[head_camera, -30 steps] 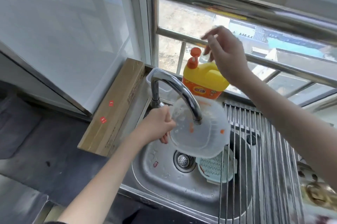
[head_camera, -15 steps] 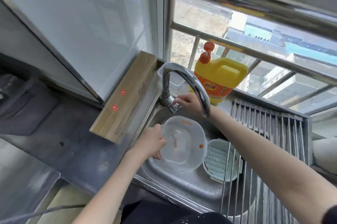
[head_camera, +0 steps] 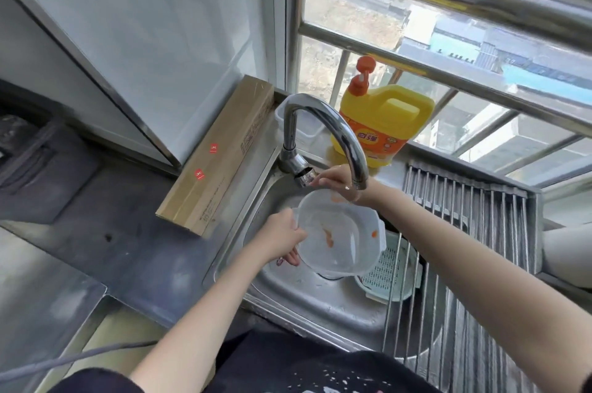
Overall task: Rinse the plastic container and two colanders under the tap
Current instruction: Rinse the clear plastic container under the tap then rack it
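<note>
One translucent plastic container (head_camera: 336, 234) is held over the stainless sink (head_camera: 307, 303), below the spout of the single chrome tap (head_camera: 323, 126). Orange residue marks its inner base and rim. One pale green colander (head_camera: 389, 275) lies in the sink basin, just right of the container and partly under it; a second colander cannot be made out. One roll-up drying rack (head_camera: 464, 232) spans the right part of the sink.

Left hand (head_camera: 280, 237): grip closed on the container's left rim, fingers curled beneath the edge. Right hand (head_camera: 334, 179): fingertips pinch the tap's handle at the base of the tap, just above the container's far rim.

One yellow detergent jug (head_camera: 381, 123) with an orange pump stands behind the tap on the ledge. One long cardboard box (head_camera: 217, 158) lies on the worktop (head_camera: 96, 232), left of the sink.
</note>
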`<state>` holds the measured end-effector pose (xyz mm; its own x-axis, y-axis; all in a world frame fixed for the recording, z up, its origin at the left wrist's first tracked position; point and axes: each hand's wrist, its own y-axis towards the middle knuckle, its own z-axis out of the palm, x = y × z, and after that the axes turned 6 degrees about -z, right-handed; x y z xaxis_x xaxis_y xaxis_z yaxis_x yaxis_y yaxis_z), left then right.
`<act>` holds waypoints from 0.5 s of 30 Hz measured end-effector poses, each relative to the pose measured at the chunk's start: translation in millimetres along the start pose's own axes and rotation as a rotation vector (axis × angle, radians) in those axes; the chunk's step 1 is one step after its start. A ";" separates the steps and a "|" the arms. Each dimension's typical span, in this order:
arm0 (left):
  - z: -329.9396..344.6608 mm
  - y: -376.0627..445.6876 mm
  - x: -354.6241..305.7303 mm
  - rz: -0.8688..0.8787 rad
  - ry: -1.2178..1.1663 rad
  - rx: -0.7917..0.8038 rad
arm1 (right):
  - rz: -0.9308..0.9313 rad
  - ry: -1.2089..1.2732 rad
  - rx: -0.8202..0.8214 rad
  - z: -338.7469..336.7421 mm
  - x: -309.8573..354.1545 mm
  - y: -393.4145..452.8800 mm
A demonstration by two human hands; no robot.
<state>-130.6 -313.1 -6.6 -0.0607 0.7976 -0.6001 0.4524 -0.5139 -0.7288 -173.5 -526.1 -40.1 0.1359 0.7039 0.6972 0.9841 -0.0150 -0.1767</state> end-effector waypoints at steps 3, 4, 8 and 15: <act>0.0 0.0 -1.7 -0.004 -0.048 0.001 | -0.044 -0.110 -0.063 4.9 -2.3 1.0; -0.8 0.3 -1.9 -0.002 -0.053 -0.002 | -0.035 -0.131 -0.072 5.6 -2.1 -0.2; -5.4 1.1 -3.3 0.018 -0.045 0.001 | 0.005 -0.178 -0.034 2.9 6.2 0.6; -3.5 0.0 -4.0 0.016 -0.076 0.002 | -0.021 -0.326 -0.084 5.3 10.5 -7.7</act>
<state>-127.3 -315.1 -3.0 -0.1206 0.7630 -0.6351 0.4525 -0.5272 -0.7193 -180.3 -514.8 -35.1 0.0850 0.8944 0.4391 0.9942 -0.0470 -0.0968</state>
